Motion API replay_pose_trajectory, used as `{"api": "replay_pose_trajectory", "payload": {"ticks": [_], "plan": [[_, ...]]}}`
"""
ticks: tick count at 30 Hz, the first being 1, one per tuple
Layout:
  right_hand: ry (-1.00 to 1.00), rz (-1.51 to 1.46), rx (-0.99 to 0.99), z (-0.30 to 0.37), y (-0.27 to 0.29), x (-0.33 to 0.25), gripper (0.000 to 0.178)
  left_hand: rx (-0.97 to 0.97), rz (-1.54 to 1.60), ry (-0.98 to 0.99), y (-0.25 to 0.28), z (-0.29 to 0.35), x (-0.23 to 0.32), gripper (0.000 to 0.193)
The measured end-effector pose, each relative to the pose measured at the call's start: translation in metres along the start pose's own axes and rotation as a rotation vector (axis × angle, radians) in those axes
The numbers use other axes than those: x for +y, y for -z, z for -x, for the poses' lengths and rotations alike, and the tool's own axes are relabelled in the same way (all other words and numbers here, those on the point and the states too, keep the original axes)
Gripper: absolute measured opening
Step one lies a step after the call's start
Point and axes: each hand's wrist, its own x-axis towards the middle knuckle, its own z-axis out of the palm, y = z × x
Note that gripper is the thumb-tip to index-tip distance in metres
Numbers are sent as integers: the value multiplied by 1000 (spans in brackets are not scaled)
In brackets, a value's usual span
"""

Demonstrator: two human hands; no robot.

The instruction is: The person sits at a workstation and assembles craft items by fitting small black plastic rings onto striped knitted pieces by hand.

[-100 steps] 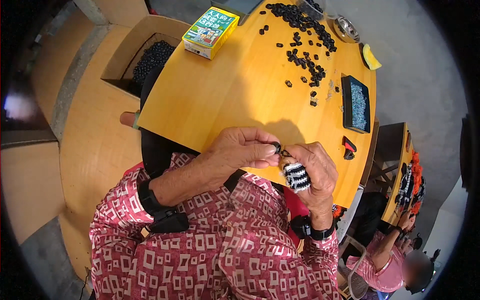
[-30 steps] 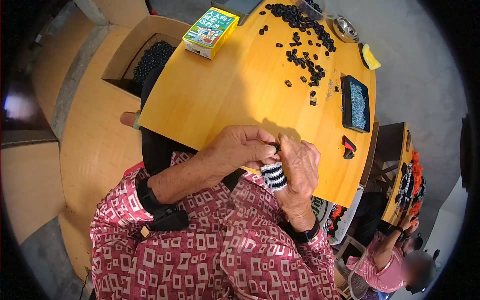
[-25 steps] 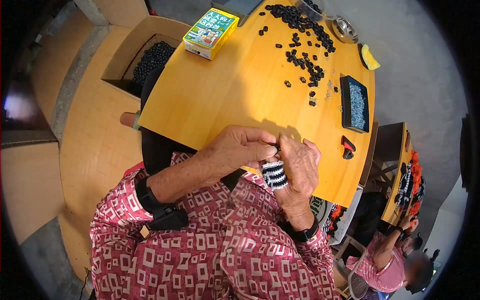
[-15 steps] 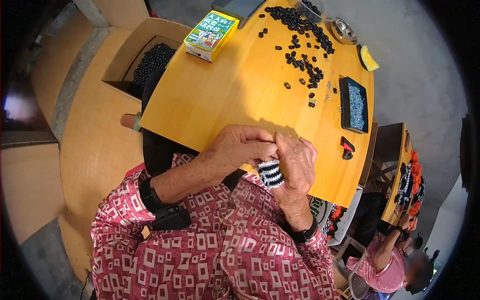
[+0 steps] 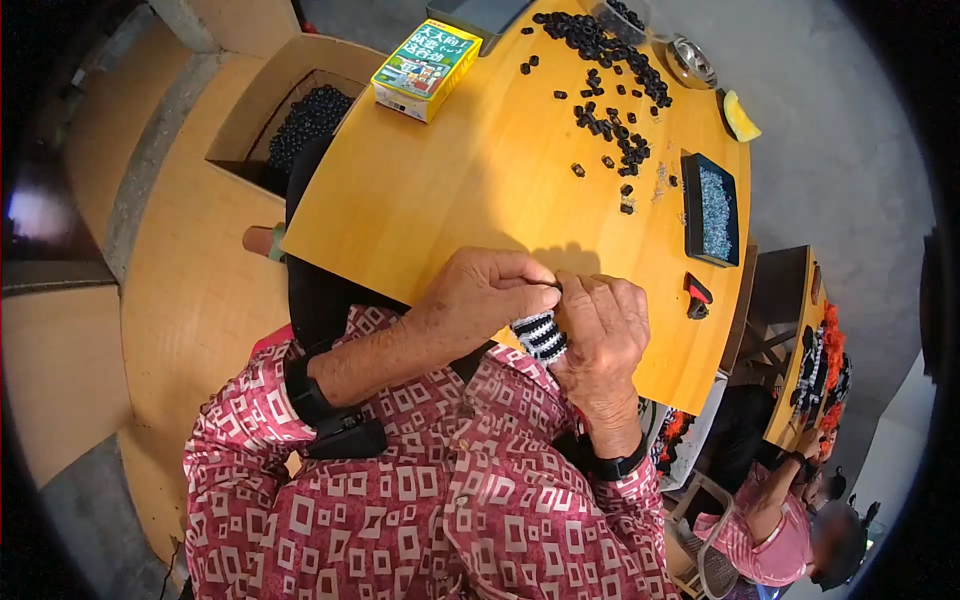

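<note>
The left hand (image 5: pixel 478 300) pinches its fingertips together at the top of a black-and-white beaded band (image 5: pixel 540 336), which the right hand (image 5: pixel 605 330) wraps with curled fingers, over the table's (image 5: pixel 450 180) near edge. Best to keep the band steady, fingertips close. Loose black beads (image 5: pixel 610 70) lie at the far edge.

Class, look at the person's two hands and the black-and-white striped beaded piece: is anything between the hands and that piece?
Nothing visible: the left hand and right hand both touch the striped beaded piece directly, holding it above the table edge.
</note>
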Motion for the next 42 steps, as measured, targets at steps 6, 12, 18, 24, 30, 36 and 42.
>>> {"api": "replay_pose_trajectory", "payload": {"ticks": [6, 12, 18, 24, 30, 36, 42], "plan": [[10, 16, -39, 1, 2, 1, 38, 18, -296, -110, 7, -2, -6, 25], [40, 12, -15, 0, -2, -1, 39, -5, -608, -73, 9, 4, 12, 23], [44, 23, 3, 1, -5, 1, 39, 56, -552, -17, 6, 5, 9, 20], [26, -34, -3, -2, -5, 2, 36, 44, -438, -21, 8, 4, 0, 21], [51, -59, 50, 1, -10, 4, 31, 12, -554, 62, 9, 1, 12, 22], [50, -17, 93, 2, -10, 7, 30, -52, -605, 56, 15, 0, 15, 23], [63, -37, 88, 2, -11, 6, 25, -33, -495, 17, 14, 0, 5, 22]]}}
